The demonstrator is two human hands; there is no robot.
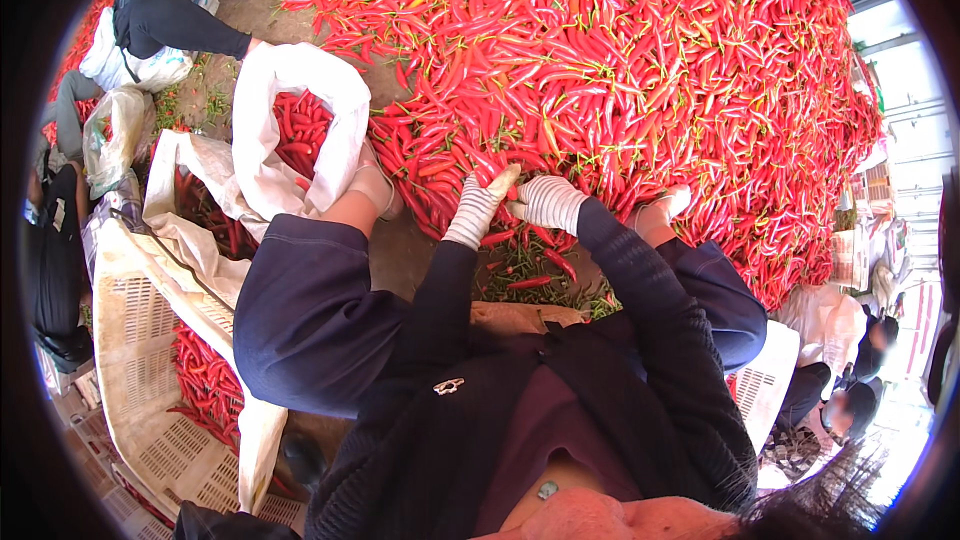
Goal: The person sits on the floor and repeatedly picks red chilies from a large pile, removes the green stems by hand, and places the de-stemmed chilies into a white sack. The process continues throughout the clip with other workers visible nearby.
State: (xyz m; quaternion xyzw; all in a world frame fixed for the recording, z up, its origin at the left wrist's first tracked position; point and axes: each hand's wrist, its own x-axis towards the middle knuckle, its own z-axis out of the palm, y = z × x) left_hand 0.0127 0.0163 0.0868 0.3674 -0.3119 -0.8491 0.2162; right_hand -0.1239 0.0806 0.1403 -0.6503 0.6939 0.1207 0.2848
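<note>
My left hand [480, 202], in a striped knit glove, is at the near edge of a large heap of red chili peppers [637, 67] with green stems. Its fingers are closed on a red chili pepper [487, 163]. My right hand [549, 202], gloved the same way, is just beside it, with a bit of red between its fingertips; whether it grips that piece is unclear. Below both hands, green stems and a few red peppers [529, 282] lie on the ground. A white woven sack [345, 101], its rim rolled down, stands left of my hands with red peppers inside.
Left of me are a second sack [180, 157] with peppers and a cream plastic basket [139, 330] partly filled with peppers. Another light basket [772, 367] is at my right. A person [176, 15] sits at the upper left; other people are at both sides.
</note>
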